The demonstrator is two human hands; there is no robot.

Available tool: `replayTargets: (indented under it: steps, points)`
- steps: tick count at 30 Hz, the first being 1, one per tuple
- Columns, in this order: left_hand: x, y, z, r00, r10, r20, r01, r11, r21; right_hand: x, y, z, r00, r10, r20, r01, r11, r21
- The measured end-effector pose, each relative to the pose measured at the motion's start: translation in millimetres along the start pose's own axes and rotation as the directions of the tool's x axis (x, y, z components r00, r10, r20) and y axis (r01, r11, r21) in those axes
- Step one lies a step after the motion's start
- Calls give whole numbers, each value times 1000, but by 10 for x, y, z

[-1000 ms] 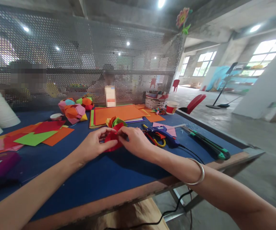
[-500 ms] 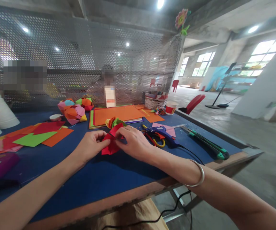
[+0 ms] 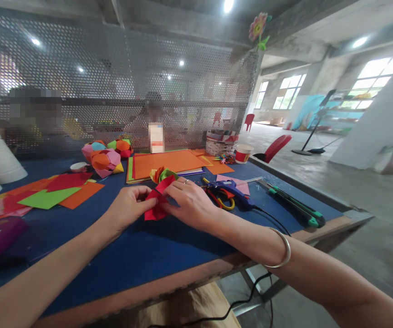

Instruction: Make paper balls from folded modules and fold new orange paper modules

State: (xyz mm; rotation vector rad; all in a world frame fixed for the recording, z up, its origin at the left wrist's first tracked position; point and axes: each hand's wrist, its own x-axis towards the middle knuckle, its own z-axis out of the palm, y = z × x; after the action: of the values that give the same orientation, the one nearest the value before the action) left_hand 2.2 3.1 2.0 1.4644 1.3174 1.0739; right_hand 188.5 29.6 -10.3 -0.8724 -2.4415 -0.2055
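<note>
At the middle of the frame, the left hand [image 3: 130, 206] and right hand [image 3: 193, 202] pinch red paper [image 3: 155, 211], which I should press evenly, without crumpling.

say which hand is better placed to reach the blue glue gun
Probably the right hand: it is nearer the blue glue gun, with the left hand farther off, across the red paper both hold.

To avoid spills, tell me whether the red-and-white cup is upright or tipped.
The cup is upright: its wide rim is uppermost, and its narrower end is down on the blue tabletop.
</note>
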Motion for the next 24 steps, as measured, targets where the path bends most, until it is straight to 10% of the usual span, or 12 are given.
replayTargets:
  steps: [12,18,24]
  points:
    - [0,21,-1,1000,-3,13,3,1000,-12,-28,-32,-11,998,33,-44,-26,987,161]
    - [-25,73,15,999,10,42,-10,1000,8,5,53,-3,929,336,158,-361,717,596]
    - [-13,69,4,1000,-6,17,5,999,41,24,68,-41,924,358,132,-348,648,677]
